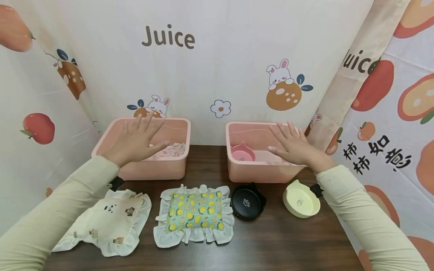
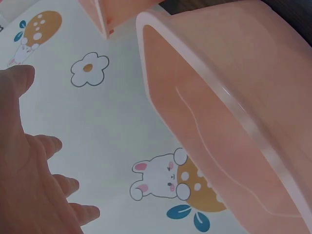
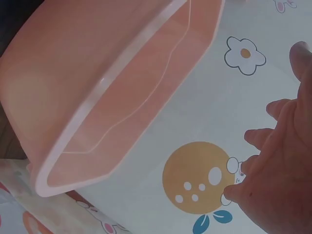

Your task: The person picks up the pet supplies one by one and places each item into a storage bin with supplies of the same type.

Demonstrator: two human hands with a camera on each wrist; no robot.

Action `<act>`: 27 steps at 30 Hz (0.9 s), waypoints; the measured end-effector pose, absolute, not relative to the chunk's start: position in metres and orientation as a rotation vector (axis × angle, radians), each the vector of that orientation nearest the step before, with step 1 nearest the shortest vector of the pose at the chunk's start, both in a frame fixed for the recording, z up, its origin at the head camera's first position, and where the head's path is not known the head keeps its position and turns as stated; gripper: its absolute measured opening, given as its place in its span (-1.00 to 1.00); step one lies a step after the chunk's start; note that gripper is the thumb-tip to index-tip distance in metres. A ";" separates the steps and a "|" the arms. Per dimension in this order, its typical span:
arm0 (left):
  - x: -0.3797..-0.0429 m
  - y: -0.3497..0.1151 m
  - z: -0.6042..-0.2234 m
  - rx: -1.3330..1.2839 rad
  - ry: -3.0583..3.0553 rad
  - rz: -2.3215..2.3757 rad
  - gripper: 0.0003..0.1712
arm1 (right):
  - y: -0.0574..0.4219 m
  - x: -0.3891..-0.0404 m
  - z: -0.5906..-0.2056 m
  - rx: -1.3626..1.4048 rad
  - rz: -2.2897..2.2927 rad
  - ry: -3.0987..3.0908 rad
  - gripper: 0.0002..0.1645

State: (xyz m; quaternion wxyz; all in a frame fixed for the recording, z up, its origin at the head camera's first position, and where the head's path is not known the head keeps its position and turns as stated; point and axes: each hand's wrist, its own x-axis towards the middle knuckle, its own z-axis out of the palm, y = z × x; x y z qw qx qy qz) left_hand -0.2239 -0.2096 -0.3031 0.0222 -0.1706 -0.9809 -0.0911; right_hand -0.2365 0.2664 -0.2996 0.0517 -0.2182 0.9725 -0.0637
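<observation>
Both hands spread over two pink bins, holding nothing

Left hand [image 1: 137, 141]: fingers fanned, above left pink bin [image 1: 149, 171]. Right hand [image 1: 293, 146]: likewise spread, above right pink bin [image 1: 264, 173]. Wrist views: palms and fingers well apart from the bin rims, nothing gripped.

Bins stand side by side at the back of a dark wood-look table [image 1: 271, 248], gap between, against a fruit-and-bunny print curtain [image 1: 217, 56]. Left bin: pink printed fabric item [image 1: 169, 151] with white ruffle, partly hidden by the hand and front wall. Right bin: pink cat-ear bowl [image 1: 242, 153] at its left end.

Front row, left to right: cream bear-print cushion [image 1: 115, 220], ruffled, partly behind left sleeve; lemon-print cushion [image 1: 196, 211], white ruffled edge, lying flat; black cat-ear bowl [image 1: 248, 202], paw mark inside, just beside that ruffle; pale yellow cat-ear bowl [image 1: 301, 199], apart from the black one, near right wrist. Both bowls sit upright, in front of right bin.
</observation>
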 end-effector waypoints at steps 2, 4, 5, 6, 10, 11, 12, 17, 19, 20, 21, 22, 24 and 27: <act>-0.224 -0.209 -0.304 -0.533 -3.045 -0.274 -0.04 | 0.266 -0.237 -0.302 -0.676 -0.173 2.958 -0.03; -0.224 -0.209 -0.304 -0.536 -3.052 -0.270 -0.03 | 0.267 -0.239 -0.305 -0.688 -0.154 2.958 -0.04; -0.224 -0.209 -0.304 -0.535 -3.057 -0.268 -0.03 | 0.266 -0.239 -0.307 -0.695 -0.146 2.956 -0.04; -0.224 -0.209 -0.304 -0.535 -3.060 -0.265 -0.03 | 0.267 -0.239 -0.308 -0.700 -0.137 2.957 -0.04; -0.225 -0.209 -0.305 -0.540 -3.064 -0.270 -0.03 | 0.268 -0.239 -0.310 -0.687 -0.137 2.955 -0.05; -0.226 -0.209 -0.306 -0.540 -3.063 -0.274 -0.03 | 0.268 -0.239 -0.310 -0.682 -0.143 2.951 -0.04; -0.226 -0.209 -0.306 -0.542 -3.062 -0.278 -0.03 | 0.268 -0.239 -0.310 -0.677 -0.147 2.948 -0.04; -0.228 -0.210 -0.307 -0.544 -3.065 -0.299 -0.03 | 0.266 -0.239 -0.309 -0.659 -0.159 2.929 -0.04; -0.228 -0.210 -0.307 -0.548 -3.065 -0.302 -0.03 | 0.266 -0.239 -0.309 -0.653 -0.157 2.925 -0.04; -0.228 -0.211 -0.307 -0.553 -3.065 -0.302 -0.03 | 0.266 -0.239 -0.309 -0.651 -0.158 2.923 -0.04; -0.228 -0.211 -0.307 -0.554 -3.067 -0.303 -0.03 | 0.266 -0.239 -0.308 -0.652 -0.161 2.921 -0.04; -0.227 -0.212 -0.307 -0.556 -3.067 -0.303 -0.04 | 0.265 -0.239 -0.308 -0.653 -0.166 2.919 -0.04; -0.227 -0.213 -0.308 -0.558 -3.072 -0.307 -0.04 | 0.265 -0.238 -0.308 -0.654 -0.180 2.911 -0.04; -0.227 -0.214 -0.308 -0.559 -3.081 -0.306 -0.05 | 0.265 -0.239 -0.309 -0.656 -0.193 2.905 -0.04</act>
